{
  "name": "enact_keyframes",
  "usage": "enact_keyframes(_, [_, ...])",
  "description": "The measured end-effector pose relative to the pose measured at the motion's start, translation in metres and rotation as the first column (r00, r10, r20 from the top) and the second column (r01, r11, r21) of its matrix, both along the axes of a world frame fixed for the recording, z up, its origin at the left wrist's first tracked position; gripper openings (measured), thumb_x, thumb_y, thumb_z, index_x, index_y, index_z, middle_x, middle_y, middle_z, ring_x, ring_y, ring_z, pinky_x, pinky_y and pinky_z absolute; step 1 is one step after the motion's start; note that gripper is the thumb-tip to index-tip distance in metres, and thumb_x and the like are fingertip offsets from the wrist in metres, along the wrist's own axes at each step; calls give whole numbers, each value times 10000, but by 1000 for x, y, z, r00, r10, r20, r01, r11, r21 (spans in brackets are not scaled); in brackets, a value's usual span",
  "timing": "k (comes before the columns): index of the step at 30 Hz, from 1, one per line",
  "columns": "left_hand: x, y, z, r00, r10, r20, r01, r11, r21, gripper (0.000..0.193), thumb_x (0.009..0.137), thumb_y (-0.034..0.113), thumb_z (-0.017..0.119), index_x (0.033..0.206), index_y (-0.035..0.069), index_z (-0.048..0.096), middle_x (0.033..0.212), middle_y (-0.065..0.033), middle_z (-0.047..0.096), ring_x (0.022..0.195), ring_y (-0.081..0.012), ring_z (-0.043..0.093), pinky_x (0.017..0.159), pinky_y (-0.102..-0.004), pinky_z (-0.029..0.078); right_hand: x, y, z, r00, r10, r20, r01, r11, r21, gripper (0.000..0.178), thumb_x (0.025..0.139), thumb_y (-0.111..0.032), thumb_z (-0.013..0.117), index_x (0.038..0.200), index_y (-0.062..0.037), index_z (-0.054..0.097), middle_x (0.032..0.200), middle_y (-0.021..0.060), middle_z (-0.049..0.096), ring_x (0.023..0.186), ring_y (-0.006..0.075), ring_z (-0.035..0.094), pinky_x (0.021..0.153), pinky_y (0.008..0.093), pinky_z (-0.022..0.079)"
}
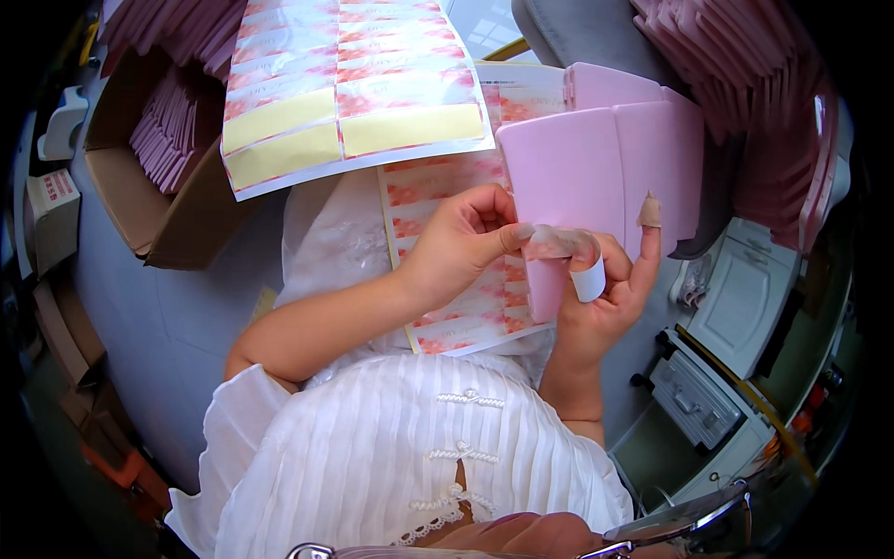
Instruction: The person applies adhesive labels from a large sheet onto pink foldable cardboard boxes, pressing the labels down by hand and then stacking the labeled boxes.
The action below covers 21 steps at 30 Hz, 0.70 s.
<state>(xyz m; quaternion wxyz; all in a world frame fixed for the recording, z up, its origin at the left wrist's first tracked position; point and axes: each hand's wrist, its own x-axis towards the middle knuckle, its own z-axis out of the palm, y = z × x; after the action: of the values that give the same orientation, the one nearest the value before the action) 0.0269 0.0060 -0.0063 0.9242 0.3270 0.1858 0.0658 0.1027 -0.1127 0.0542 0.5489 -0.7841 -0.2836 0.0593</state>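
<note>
A curled sticker strip [554, 243], pale with a white underside, stretches between my two hands over my lap. My left hand [466, 238] pinches its left end between thumb and finger. The other end bends round the fingers of my right hand [601, 289], which grips it. One raised right finger wears a beige fingertip cover [649, 211]. Just beyond the hands lie flat pink folded pieces [568, 158], partly behind my fingers. Beneath them, a red-and-white printed sticker sheet [438, 321] rests on my lap.
Another sticker sheet [358, 84], with several labels gone and yellow backing showing, spreads ahead. An open cardboard box [121, 200] holding pink pieces stands at left. Stacked pink pieces [745, 65] fill the far right, by a grey seat [596, 37]. A white cabinet [745, 303] is at right.
</note>
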Motion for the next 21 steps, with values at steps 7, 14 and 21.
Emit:
enact_keyframes(7, [1,-4,10,998,52,21,-49,989,-139,196,910,168,603,1002,12,529,968,-52,594,852,-103,588,765,-264,509,-3,1,9,999,-25,-35,26,1000,9,693,873,-113,641,1401,63,228,810,51,644,754,99,595,768,228,459])
enact_keyframes(14, [-1,-8,23,999,-48,-8,48,999,-1,276,915,165,589,1103,17,451,1008,-61,557,934,-122,595,782,-282,542,-5,-3,-6,907,60,417,17,984,-180,773,798,-64,722,1398,47,247,842,68,652,752,124,588,770,234,455])
enact_keyframes(21, [-3,-14,16,999,-45,2,45,999,-2,334,920,165,575,1186,37,418,1134,-80,553,1018,-142,583,768,-295,552,-2,0,-13,784,22,620,85,986,-143,836,758,-83,766,1408,17,250,915,93,639,733,172,500,731,279,443])
